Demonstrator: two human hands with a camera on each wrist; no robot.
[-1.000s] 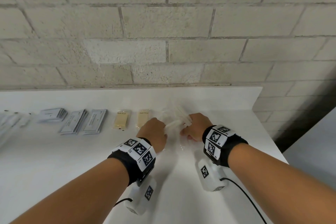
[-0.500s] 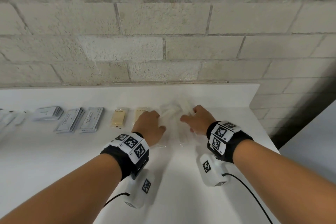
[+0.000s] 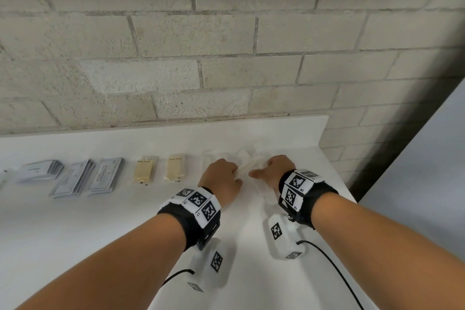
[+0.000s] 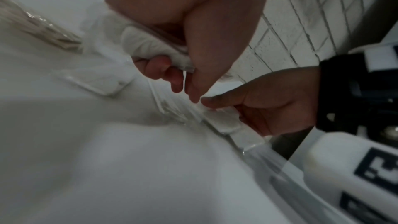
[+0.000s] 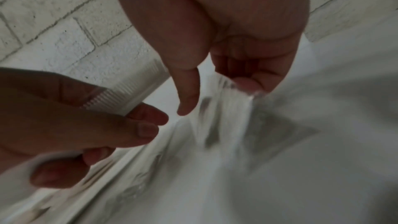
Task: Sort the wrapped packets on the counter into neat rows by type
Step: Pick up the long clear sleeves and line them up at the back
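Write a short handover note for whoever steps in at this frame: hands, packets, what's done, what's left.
Left hand: grips a clear-wrapped white packet.
Right hand: fingers curled on another clear packet on the counter.
Done: grey sachets stacked at left, two yellow bath soap bars side by side next to them.
Left: the clear packets under the hands lie loose and overlapping; line them up to the right of the soaps.

Your head cam looks down-fwd at the counter [image 3: 75,246] from above; both wrist cams sit low, v. close, sharing its right end.
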